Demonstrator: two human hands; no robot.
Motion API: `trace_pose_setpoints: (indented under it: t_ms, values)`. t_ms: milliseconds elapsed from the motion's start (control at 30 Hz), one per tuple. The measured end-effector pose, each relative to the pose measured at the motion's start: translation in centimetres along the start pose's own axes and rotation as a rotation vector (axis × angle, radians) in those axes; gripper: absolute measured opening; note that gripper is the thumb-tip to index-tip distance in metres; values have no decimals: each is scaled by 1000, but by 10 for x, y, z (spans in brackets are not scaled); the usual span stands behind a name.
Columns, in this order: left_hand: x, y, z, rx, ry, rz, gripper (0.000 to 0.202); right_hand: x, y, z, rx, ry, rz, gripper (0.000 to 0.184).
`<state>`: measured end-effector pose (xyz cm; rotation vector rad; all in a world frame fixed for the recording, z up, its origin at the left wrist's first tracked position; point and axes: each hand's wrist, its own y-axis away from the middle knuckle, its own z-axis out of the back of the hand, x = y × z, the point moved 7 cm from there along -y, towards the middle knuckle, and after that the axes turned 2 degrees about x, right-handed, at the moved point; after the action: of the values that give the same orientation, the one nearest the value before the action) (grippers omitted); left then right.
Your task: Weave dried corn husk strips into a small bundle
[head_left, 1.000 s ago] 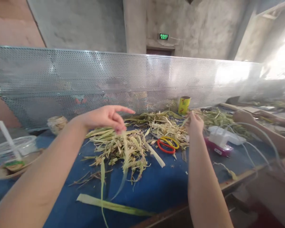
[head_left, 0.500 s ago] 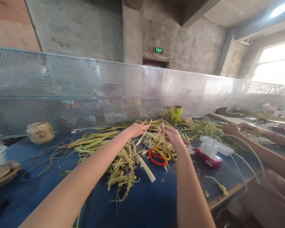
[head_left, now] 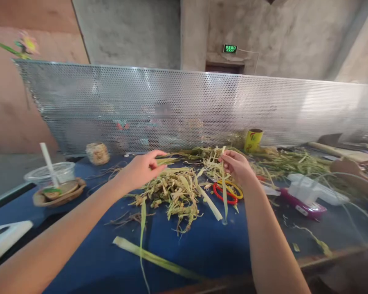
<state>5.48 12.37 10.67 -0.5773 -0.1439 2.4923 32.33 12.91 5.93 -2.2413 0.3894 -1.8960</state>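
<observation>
A heap of dried, pale green and straw-coloured leaf strips (head_left: 174, 190) lies on a blue table (head_left: 202, 245). My right hand (head_left: 237, 165) is closed in a pinch on one long leaf strip (head_left: 224, 196), which hangs down from it to the table. My left hand (head_left: 141, 169) hovers over the left side of the heap with thumb and forefinger pinched on the end of another leaf strip (head_left: 167, 161). Red and yellow rings (head_left: 228, 191) lie just below my right hand.
A perforated metal screen (head_left: 187, 106) runs across the back of the table. A yellow cup (head_left: 253, 140), a small woven pot (head_left: 97, 153), a plastic cup with a straw in a shallow basket (head_left: 50, 183), a white and pink device (head_left: 306, 196) with cables. Another person's hand (head_left: 348, 167) at the right.
My hands have drawn apart and back from the heap. The right hand has lifted a long strip out of it. The camera has turned left.
</observation>
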Motion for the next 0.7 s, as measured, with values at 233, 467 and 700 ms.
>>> trace_pose_setpoints:
  t_ms: [233, 467, 700]
  values:
    - [75, 93, -36, 236, 96, 323, 79, -38, 41, -143, 540, 141, -319, 23]
    - [94, 137, -61, 241, 298, 345, 85, -80, 66, -205, 677, 420, -449, 14]
    - [88, 139, -72, 216, 417, 321, 80, -98, 64, -229, 667, 662, -432, 13]
